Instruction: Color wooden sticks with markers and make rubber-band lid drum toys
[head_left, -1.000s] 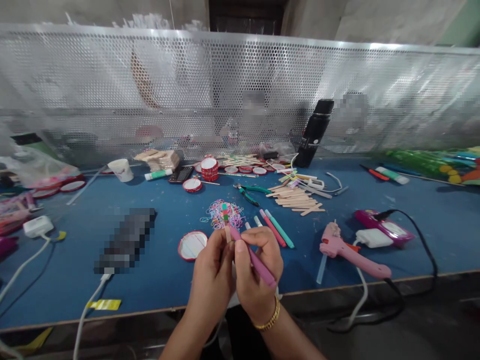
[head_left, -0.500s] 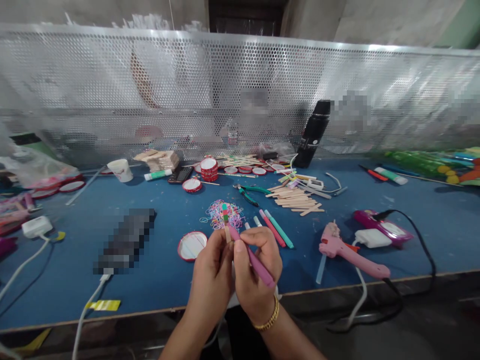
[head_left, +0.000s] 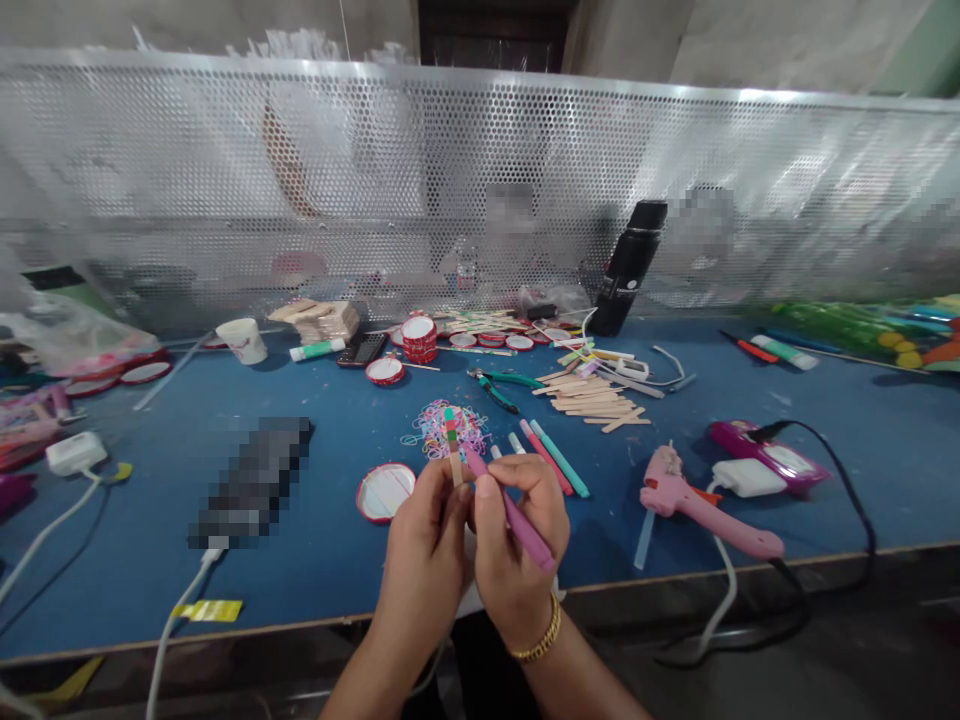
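Observation:
My left hand (head_left: 424, 555) is closed round the lower end of a wooden ice-cream stick (head_left: 452, 440) held upright, with green, red and pink bands coloured on its upper part. My right hand (head_left: 514, 555) grips a pink marker pen (head_left: 514, 515), whose tip touches the stick just above my left thumb. Both hands hover over the near edge of the blue table (head_left: 315, 540). Behind the stick lies a heap of small coloured rubber bands (head_left: 442, 428). Red, teal and white markers (head_left: 553, 457) lie just right of my hands.
A red-rimmed lid (head_left: 385, 491) lies left of my hands, and a pink glue gun (head_left: 701, 505) with its cable at the right. Green pliers (head_left: 499, 385), plain sticks (head_left: 592, 397), stacked red lids (head_left: 418, 338), a black bottle (head_left: 626, 265) and a perforated metal screen (head_left: 480, 190) stand further back.
The pen tip and my right hand have shifted slightly along the stick. Nothing else on the table has moved.

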